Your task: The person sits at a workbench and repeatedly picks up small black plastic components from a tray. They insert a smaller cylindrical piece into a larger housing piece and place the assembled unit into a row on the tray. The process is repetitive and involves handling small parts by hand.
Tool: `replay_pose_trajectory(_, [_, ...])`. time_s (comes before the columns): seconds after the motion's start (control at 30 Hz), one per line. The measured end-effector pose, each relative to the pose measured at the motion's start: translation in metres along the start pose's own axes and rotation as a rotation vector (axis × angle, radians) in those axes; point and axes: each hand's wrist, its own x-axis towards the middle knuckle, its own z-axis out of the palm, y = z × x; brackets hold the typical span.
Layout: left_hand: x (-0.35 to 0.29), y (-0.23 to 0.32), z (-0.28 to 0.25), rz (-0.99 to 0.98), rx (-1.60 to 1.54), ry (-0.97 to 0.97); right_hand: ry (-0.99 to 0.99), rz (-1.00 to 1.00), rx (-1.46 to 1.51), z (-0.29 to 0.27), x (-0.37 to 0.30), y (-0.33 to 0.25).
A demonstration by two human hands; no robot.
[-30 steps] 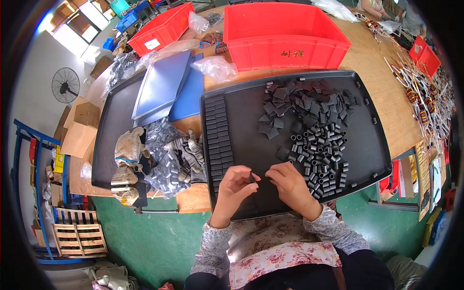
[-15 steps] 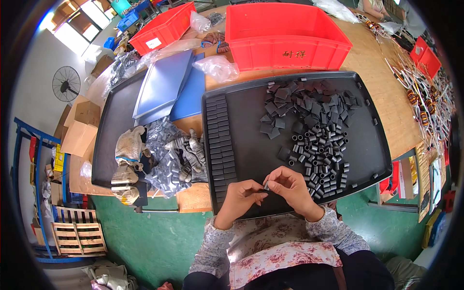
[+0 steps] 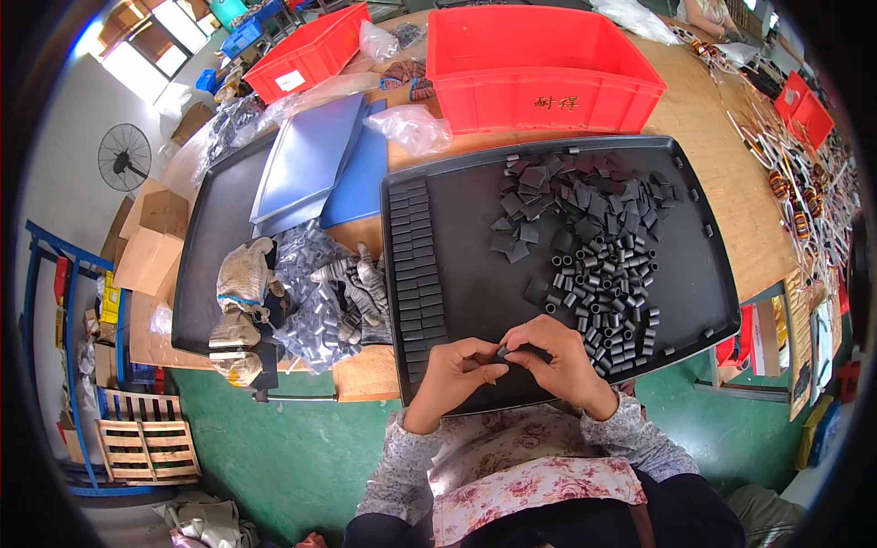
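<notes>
Over the near edge of a black tray [image 3: 475,301], my left hand [image 3: 455,376] and my right hand [image 3: 555,358] meet with fingertips pinched. Between them sits a small black piece [image 3: 502,351], mostly covered by the fingers, so its exact shape is hidden. Just beyond my right hand lies a heap of short black tubes [image 3: 610,297]. Farther back in the tray are scattered flat black squares [image 3: 585,196]. Along the tray's left side, black pieces [image 3: 416,265] stand in neat columns.
A large red bin [image 3: 548,100] stands behind the tray. To the left are blue sheets [image 3: 306,160], a second black tray [image 3: 215,219], bagged tubes [image 3: 315,315] and work gloves [image 3: 245,274]. Bundled cables [image 3: 799,192] cover the right side; another person [image 3: 708,16] is at the far right.
My fingers have shifted slightly around the small black piece, with the right thumb and fingertips changing their angle. The trays and heaps look the same.
</notes>
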Motion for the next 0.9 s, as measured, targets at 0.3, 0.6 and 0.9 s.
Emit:
replay_pose_trajectory(0.3, [0.001,-0.006,-0.002,0.03,-0.005,-0.011,0.083,-0.217,-0.187,0.008,-0.003,-0.005])
replay_pose_trajectory(0.6, [-0.002,0.006,0.0,0.163,0.313,0.095,0.111,-0.105,-0.19,-0.001,-0.006,-0.005])
replay_pose_trajectory(0.9, [-0.014,0.009,0.0,0.592,0.992,0.146,0.008,-0.012,-0.638,-0.019,-0.02,0.009])
